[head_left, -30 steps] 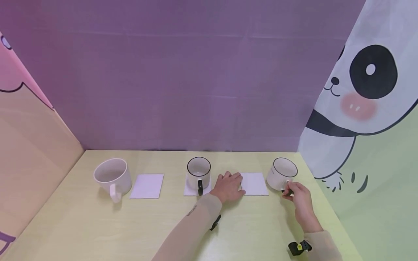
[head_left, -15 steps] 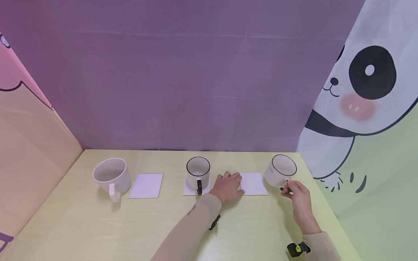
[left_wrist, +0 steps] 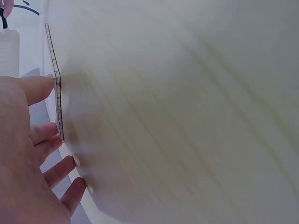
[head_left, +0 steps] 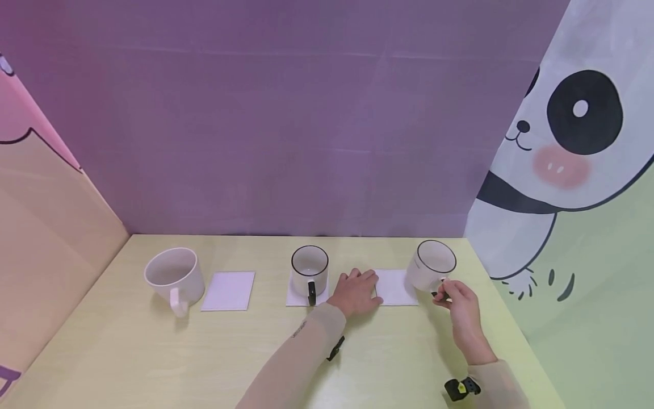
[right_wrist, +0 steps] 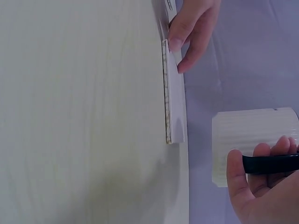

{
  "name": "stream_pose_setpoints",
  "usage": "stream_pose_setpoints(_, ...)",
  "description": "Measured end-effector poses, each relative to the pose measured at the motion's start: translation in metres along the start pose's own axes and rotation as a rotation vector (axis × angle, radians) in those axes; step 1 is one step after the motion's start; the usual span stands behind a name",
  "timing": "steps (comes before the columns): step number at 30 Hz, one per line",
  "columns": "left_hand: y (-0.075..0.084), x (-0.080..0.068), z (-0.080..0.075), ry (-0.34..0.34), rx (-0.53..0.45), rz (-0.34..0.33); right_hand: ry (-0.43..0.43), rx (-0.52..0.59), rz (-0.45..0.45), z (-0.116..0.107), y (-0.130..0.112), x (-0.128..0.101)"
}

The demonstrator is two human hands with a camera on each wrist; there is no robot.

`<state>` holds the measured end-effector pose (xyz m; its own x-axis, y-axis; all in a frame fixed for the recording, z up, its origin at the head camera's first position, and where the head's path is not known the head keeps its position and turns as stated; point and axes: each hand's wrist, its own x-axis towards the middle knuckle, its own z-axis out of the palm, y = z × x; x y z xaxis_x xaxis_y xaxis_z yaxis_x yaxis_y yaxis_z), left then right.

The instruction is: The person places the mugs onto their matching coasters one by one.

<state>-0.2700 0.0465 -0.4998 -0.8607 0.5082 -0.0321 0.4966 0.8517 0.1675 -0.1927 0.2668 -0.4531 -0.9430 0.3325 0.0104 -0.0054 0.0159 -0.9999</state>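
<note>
one mug point(head_left: 309, 267) already sits on its coaster at 12 o'clock, while the right hand point(head_left: 456, 300) pinches the handle of a second mug point(head_left: 431, 266), held tilted just above the bare coaster point(head_left: 394, 287) that the flat, open left hand point(head_left: 357, 292) steadies on the counter point(head_left: 153, 352); a third mug point(head_left: 171, 275) and coaster point(head_left: 229, 291) wait at 10 o'clock.

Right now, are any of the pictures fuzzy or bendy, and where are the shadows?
Head view: sharp, evenly lit, but the wide lens bends the edges; soft shadows lie under the big mug on the table. Left wrist view: the tabletop looks smeared and out of focus beside the left hand. Right wrist view: clearer; the right hand holds a mug's black handle.
</note>
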Motion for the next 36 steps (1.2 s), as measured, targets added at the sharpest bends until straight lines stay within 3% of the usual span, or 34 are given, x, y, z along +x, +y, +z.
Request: stream_pose_setpoints(36,0.002,-0.002,-0.002,0.001,0.004,0.0,-0.044,0.014,0.027,0.03,0.0,-0.006)
